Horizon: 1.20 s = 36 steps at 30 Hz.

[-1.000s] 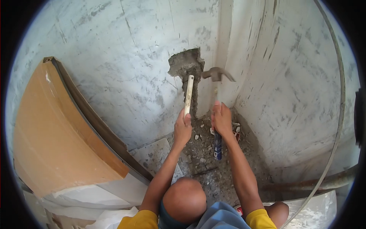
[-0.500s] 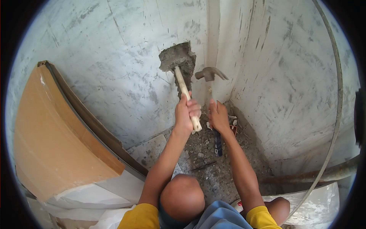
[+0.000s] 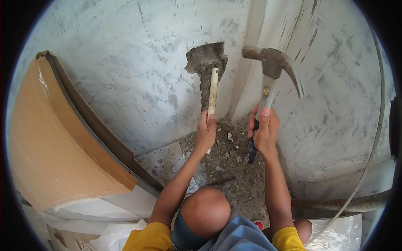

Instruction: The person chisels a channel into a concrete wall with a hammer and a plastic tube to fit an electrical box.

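- In the head view I look down into a corner, where a pale, smudged wall (image 3: 125,75) meets a second, streaked wall (image 3: 326,117) on the right.
- A ragged hole (image 3: 206,56) is broken into the first wall, wide at the top and narrowing into a channel below; its inside is rough, grey and crumbly.
- I see rubble (image 3: 238,184) over the floor in the corner, grey grit mixed with pale chips, and a flat light slab (image 3: 165,161) beside it.
- A dark, thin rod (image 3: 221,182) lies on the rubble.
- On the left I have a large curved sheet of brown cardboard (image 3: 63,138), smooth-faced with a folded edge, above crumpled white sheeting (image 3: 96,211).
- On the right a thin grey cable (image 3: 382,100) curves down past a rusty, rounded pipe (image 3: 347,204).
- The left hand (image 3: 206,134) is closed around an off-white bar (image 3: 213,94), straight and stained, with a small round opening near its top end; that end stands in front of the hole. I cannot tell whether they touch.
- The right hand (image 3: 266,131) grips the handle of a claw hammer (image 3: 271,65), its worn brown metal head raised right of the bar and apart from it. The handle is translucent above, dark blue below.
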Each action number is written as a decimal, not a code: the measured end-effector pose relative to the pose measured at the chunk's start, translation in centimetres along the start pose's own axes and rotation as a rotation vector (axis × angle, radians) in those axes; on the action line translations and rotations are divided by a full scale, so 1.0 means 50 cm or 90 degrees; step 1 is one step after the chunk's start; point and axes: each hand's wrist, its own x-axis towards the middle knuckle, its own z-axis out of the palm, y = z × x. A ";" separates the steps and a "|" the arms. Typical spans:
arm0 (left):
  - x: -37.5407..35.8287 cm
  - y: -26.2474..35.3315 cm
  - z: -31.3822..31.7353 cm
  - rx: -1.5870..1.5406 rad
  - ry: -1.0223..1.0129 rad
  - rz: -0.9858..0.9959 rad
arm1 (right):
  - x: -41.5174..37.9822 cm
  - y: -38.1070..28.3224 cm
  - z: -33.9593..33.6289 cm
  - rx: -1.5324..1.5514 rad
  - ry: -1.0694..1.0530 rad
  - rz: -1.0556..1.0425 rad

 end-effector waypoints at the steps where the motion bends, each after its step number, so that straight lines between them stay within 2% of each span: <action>1: 0.005 0.011 -0.005 0.029 0.014 -0.029 | 0.002 0.000 0.005 -0.016 -0.019 0.003; 6: 0.012 0.021 -0.009 -0.019 0.000 -0.033 | 0.010 -0.013 0.030 -0.094 -0.026 -0.043; 8: 0.011 0.016 -0.010 -0.041 0.004 -0.040 | 0.010 -0.011 0.046 -0.093 0.026 -0.228; 10: 0.010 0.021 -0.007 -0.062 -0.005 -0.018 | 0.026 0.056 0.070 -0.164 0.039 -0.259; 12: 0.002 0.041 -0.010 -0.086 -0.010 -0.049 | 0.057 0.114 0.087 -0.238 0.061 -0.299; 14: -0.009 0.047 -0.002 -0.108 -0.018 -0.074 | 0.084 0.136 0.089 -0.229 -0.101 0.175; 16: -0.005 0.047 -0.008 -0.223 -0.041 -0.101 | 0.074 0.115 0.070 -0.183 -0.062 0.185; 18: 0.000 0.044 -0.008 -0.256 -0.042 -0.110 | 0.064 0.089 0.053 -0.148 -0.046 0.200; 20: -0.009 0.039 -0.009 -0.278 -0.044 -0.137 | 0.043 0.058 0.047 -0.078 -0.020 0.105; 21: -0.008 0.038 -0.007 -0.294 -0.050 -0.133 | 0.036 0.064 0.055 -0.075 -0.019 0.113; 23: -0.001 0.045 -0.007 -0.305 -0.062 -0.126 | 0.041 0.072 0.083 -0.108 0.063 -0.063; 24: -0.003 0.047 -0.007 -0.305 -0.061 -0.124 | 0.054 0.107 0.094 -0.108 0.070 -0.061; 26: -0.007 0.046 -0.002 -0.305 -0.070 -0.117 | 0.086 0.203 0.104 -0.354 -0.068 -0.145; 28: 0.001 0.003 -0.015 -0.295 -0.052 -0.113 | 0.070 0.211 0.085 -0.345 -0.056 -0.108; 29: 0.010 -0.042 -0.025 -0.182 -0.034 -0.033 | 0.073 0.207 0.081 -0.335 -0.059 -0.080; 30: 0.034 -0.099 -0.037 -0.185 -0.023 -0.024 | 0.066 0.201 0.076 -0.332 -0.068 -0.091; 32: 0.048 -0.200 -0.076 0.247 0.100 0.307 | -0.006 0.191 0.059 -0.106 -0.077 0.175; 34: 0.048 -0.199 -0.100 0.293 0.105 0.298 | -0.052 0.173 0.046 -0.056 -0.068 0.205; 36: 0.048 -0.201 -0.102 0.436 0.051 0.184 | -0.084 0.167 0.025 -0.011 -0.051 0.232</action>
